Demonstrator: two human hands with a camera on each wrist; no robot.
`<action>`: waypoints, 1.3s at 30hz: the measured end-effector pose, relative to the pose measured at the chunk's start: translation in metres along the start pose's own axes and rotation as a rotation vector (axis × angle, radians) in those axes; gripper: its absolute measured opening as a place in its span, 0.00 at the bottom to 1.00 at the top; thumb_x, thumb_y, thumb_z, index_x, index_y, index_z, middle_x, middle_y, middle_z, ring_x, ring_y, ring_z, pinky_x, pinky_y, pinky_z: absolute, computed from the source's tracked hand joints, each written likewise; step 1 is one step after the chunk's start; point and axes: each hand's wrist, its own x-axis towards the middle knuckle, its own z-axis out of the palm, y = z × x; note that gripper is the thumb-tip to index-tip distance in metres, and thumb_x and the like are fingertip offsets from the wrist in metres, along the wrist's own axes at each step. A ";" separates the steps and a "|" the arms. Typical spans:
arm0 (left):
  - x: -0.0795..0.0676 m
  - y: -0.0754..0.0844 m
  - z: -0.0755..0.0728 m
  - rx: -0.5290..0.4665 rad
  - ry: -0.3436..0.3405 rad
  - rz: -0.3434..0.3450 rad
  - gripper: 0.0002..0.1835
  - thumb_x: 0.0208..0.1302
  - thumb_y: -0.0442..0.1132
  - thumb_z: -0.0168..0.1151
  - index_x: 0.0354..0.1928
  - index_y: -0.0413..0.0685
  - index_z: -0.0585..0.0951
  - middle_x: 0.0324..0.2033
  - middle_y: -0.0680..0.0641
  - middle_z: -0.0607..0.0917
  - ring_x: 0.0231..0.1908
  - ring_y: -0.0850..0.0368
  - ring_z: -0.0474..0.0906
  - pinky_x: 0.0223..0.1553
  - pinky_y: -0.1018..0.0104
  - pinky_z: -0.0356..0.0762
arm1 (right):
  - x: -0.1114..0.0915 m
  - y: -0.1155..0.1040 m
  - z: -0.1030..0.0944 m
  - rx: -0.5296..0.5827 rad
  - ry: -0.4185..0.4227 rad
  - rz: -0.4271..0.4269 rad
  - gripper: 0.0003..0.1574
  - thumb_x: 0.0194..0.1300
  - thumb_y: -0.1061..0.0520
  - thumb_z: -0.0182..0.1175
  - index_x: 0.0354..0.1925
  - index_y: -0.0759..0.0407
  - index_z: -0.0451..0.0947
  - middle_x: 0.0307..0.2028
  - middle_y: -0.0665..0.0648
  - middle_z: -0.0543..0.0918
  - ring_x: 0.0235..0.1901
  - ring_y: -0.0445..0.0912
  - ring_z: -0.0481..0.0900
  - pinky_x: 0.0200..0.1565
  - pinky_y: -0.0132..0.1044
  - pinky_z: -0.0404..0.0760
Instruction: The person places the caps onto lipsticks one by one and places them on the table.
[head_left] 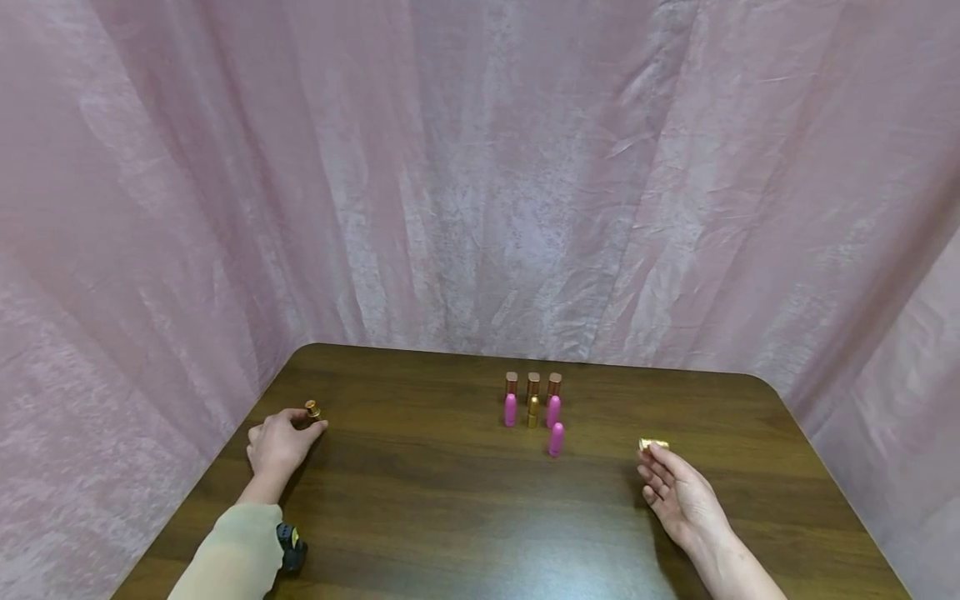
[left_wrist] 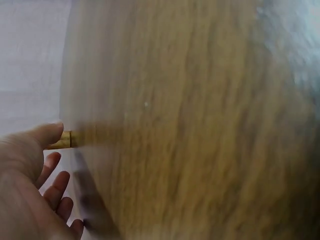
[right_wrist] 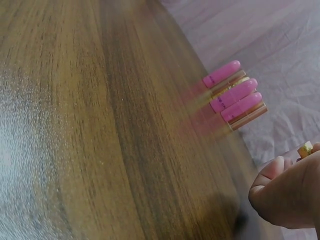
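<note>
Near the table's left side my left hand (head_left: 277, 446) pinches a gold lipstick tube (head_left: 312, 408) between thumb and fingers, and its top pokes out above them. The left wrist view shows that tube (left_wrist: 64, 140) upright with its lower end at the table top, partly hidden by the thumb. On the right, my right hand (head_left: 686, 496) holds another gold lipstick tube (head_left: 654, 443) sideways at its fingertips, palm turned up and inward. Only a bit of this tube (right_wrist: 305, 149) shows past the hand in the right wrist view.
At the table's (head_left: 420, 500) back middle stand several lipstick tubes: three rose-gold ones (head_left: 533, 383) behind, then a gold one (head_left: 533, 412) between two pink ones (head_left: 510, 411). One more pink tube (head_left: 557, 440) is in front. Pink curtains (head_left: 517, 183) hang around the table.
</note>
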 end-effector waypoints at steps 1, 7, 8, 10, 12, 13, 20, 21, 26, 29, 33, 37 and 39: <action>0.000 0.000 0.001 -0.006 0.001 -0.001 0.32 0.66 0.58 0.66 0.62 0.42 0.80 0.62 0.30 0.76 0.59 0.21 0.59 0.55 0.28 0.57 | 0.000 0.000 0.000 -0.001 0.000 0.002 0.15 0.79 0.51 0.55 0.35 0.40 0.85 0.37 0.41 0.87 0.37 0.36 0.80 0.37 0.29 0.75; 0.000 0.003 0.003 -0.039 0.023 0.010 0.29 0.68 0.56 0.64 0.61 0.41 0.80 0.62 0.31 0.77 0.61 0.22 0.60 0.56 0.28 0.56 | 0.001 0.002 0.000 -0.013 0.002 -0.004 0.15 0.78 0.51 0.55 0.35 0.40 0.85 0.38 0.41 0.87 0.37 0.36 0.80 0.37 0.29 0.75; 0.000 0.004 0.003 -0.045 0.028 0.021 0.28 0.68 0.55 0.64 0.60 0.41 0.80 0.61 0.32 0.78 0.61 0.22 0.61 0.57 0.29 0.57 | 0.000 0.002 0.000 -0.016 0.001 -0.007 0.15 0.79 0.51 0.55 0.35 0.40 0.85 0.38 0.41 0.87 0.37 0.36 0.80 0.37 0.29 0.75; -0.002 0.010 0.003 -0.060 0.037 0.054 0.26 0.69 0.53 0.64 0.58 0.40 0.81 0.60 0.33 0.79 0.60 0.23 0.63 0.57 0.29 0.58 | -0.001 0.002 -0.001 -0.020 0.000 -0.009 0.15 0.79 0.51 0.54 0.35 0.40 0.85 0.38 0.41 0.87 0.37 0.36 0.80 0.37 0.30 0.74; -0.004 0.017 0.002 -0.072 0.045 0.101 0.24 0.68 0.51 0.64 0.56 0.41 0.81 0.58 0.34 0.81 0.59 0.24 0.67 0.57 0.30 0.60 | -0.002 0.001 -0.001 -0.023 0.003 -0.013 0.15 0.79 0.51 0.54 0.35 0.40 0.85 0.37 0.41 0.87 0.37 0.36 0.80 0.37 0.30 0.74; -0.006 0.021 0.001 -0.076 0.050 0.128 0.22 0.68 0.50 0.65 0.56 0.41 0.82 0.57 0.35 0.83 0.58 0.25 0.69 0.56 0.31 0.61 | -0.003 0.001 -0.001 -0.023 0.007 -0.013 0.15 0.78 0.51 0.55 0.35 0.40 0.85 0.37 0.41 0.87 0.37 0.36 0.80 0.38 0.30 0.74; -0.025 0.053 -0.001 -0.042 0.114 0.353 0.14 0.61 0.43 0.69 0.46 0.44 0.84 0.44 0.41 0.88 0.48 0.33 0.79 0.47 0.36 0.72 | -0.004 0.002 0.003 -0.038 0.017 -0.021 0.15 0.78 0.53 0.54 0.35 0.40 0.84 0.37 0.41 0.87 0.38 0.37 0.79 0.38 0.30 0.74; -0.029 0.057 0.000 -0.036 0.119 0.387 0.13 0.60 0.42 0.70 0.45 0.45 0.84 0.43 0.43 0.88 0.47 0.34 0.79 0.48 0.37 0.72 | -0.004 0.002 0.004 -0.040 0.017 -0.021 0.15 0.78 0.53 0.54 0.35 0.40 0.84 0.37 0.41 0.86 0.38 0.37 0.79 0.38 0.30 0.73; -0.050 0.082 0.003 -0.001 0.146 0.567 0.10 0.57 0.41 0.75 0.40 0.52 0.86 0.37 0.52 0.87 0.45 0.41 0.79 0.50 0.40 0.70 | -0.004 0.004 0.011 -0.060 0.029 -0.032 0.13 0.78 0.53 0.55 0.35 0.40 0.82 0.37 0.42 0.85 0.39 0.38 0.78 0.39 0.31 0.73; -0.061 0.099 0.008 0.029 0.153 0.679 0.10 0.55 0.41 0.77 0.39 0.56 0.86 0.36 0.55 0.86 0.44 0.46 0.79 0.48 0.44 0.71 | -0.005 0.005 0.015 -0.067 0.034 -0.046 0.12 0.77 0.54 0.55 0.36 0.41 0.82 0.37 0.42 0.85 0.39 0.38 0.78 0.39 0.31 0.73; -0.074 0.123 0.013 0.042 0.132 0.786 0.12 0.53 0.42 0.79 0.39 0.59 0.86 0.36 0.57 0.85 0.42 0.51 0.78 0.47 0.48 0.72 | -0.005 0.007 0.019 -0.076 0.035 -0.058 0.10 0.77 0.54 0.56 0.37 0.44 0.82 0.37 0.44 0.85 0.39 0.39 0.77 0.38 0.31 0.73; -0.086 0.145 0.017 0.039 0.097 0.842 0.13 0.52 0.42 0.79 0.39 0.59 0.85 0.37 0.59 0.85 0.42 0.54 0.78 0.51 0.49 0.72 | -0.005 0.009 0.027 -0.084 0.035 -0.067 0.07 0.76 0.55 0.57 0.39 0.45 0.80 0.37 0.44 0.85 0.39 0.40 0.77 0.38 0.32 0.73; -0.091 0.154 0.018 0.042 0.084 0.868 0.13 0.53 0.42 0.78 0.39 0.60 0.85 0.37 0.60 0.84 0.43 0.55 0.78 0.53 0.48 0.73 | -0.005 0.010 0.032 -0.081 0.034 -0.071 0.07 0.76 0.55 0.57 0.39 0.46 0.80 0.38 0.44 0.85 0.40 0.40 0.77 0.39 0.32 0.72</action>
